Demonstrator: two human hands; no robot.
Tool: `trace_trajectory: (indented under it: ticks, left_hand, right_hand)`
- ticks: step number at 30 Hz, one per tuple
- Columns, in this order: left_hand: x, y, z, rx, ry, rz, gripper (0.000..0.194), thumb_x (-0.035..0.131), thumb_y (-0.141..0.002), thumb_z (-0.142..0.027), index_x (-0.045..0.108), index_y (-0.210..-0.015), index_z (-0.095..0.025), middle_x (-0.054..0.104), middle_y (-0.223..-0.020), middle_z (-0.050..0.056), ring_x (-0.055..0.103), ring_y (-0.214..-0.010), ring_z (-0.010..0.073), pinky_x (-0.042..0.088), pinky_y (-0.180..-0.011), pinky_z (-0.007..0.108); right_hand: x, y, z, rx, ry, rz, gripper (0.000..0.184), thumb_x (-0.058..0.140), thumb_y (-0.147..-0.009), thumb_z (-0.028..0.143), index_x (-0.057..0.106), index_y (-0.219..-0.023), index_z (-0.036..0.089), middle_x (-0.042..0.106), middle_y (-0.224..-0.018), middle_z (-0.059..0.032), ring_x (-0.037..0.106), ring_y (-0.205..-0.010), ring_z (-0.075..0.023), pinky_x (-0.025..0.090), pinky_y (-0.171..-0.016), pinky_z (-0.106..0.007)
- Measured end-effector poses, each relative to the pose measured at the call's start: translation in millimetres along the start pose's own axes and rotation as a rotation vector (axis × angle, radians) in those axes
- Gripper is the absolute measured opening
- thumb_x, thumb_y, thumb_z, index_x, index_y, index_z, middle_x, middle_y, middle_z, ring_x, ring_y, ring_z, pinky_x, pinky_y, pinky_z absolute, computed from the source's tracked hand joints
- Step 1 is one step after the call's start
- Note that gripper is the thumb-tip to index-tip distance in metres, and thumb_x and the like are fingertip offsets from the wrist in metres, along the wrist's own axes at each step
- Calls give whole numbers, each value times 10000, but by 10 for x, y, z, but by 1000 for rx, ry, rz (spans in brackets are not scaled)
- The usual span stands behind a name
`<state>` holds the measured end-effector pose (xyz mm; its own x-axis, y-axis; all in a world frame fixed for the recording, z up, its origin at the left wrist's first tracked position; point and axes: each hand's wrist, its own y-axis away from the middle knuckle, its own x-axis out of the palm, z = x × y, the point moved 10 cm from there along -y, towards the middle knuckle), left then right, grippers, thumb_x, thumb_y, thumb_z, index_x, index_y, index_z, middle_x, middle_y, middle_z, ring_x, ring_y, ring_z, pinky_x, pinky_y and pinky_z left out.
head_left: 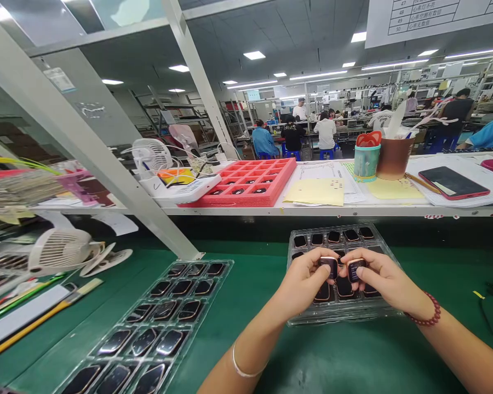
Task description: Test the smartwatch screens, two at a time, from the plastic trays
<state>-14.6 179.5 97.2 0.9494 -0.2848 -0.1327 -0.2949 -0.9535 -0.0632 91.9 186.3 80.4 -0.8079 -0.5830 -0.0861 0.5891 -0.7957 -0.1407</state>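
Observation:
My left hand grips a square smartwatch body between thumb and fingers, its dark screen facing me. In my right hand is another watch body, with lines of pale text lit on its screen. The two watches are held close side by side, over a clear plastic tray whose pockets hold more dark-screened watches. Part of that tray is hidden behind my hands. To the left, a second clear tray carries rows of watch bodies with gold-toned edges.
Above the green bench runs a shelf with a red foam tray, cups and a phone. A white fan and brushes lie left; a slanted post meets the bench. A cable lies right. People sit farther back.

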Motion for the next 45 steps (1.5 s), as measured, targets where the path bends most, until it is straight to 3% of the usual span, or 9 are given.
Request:
trace_trajectory:
  ticks: [17,24,28,36,45]
  left_hand:
    - [18,3,-17,-3,14,7,206,509,-800,-223,598,-967,-142,635,-846,52,583,-738,136,490,-670,252]
    - [7,-8,17,2,-20,10,230,496,-798,-199,588,-1002,-143,638,-878,57,592,-760,144,498,-699,268]
    - [-61,-26,48,46,-79,-36,315,530,-762,-157,558,-1076,-171,636,-957,55,594,-826,159,498,-740,281]
    - [-143,-53,41,106,-105,-103,260,545,-773,-180,569,-1031,-161,640,-927,63,593,-866,174,479,-771,286]
    - [-89,-21,19,93,-98,-63,278,519,-764,-159,558,-1039,-171,652,-893,52,591,-806,160,473,-702,259]
  right_hand:
    - [5,3,-7,21,13,-8,220,478,-894,281,552,-1078,187,609,-945,-51,586,-687,-120,490,-624,-257]
    - [1,4,5,18,17,-17,219,459,-891,215,550,-1089,191,604,-947,-48,583,-700,-115,489,-618,-248]
    - [-17,-2,8,-6,-4,-16,347,498,-848,170,499,-1191,223,589,-1072,-68,607,-793,-146,511,-634,-264]
    - [36,30,59,-16,35,6,386,479,-850,143,488,-1225,233,597,-1131,-78,623,-839,-151,542,-703,-289]
    - [-6,13,43,-27,27,7,350,476,-857,158,506,-1201,221,598,-1084,-81,629,-822,-158,539,-662,-282]
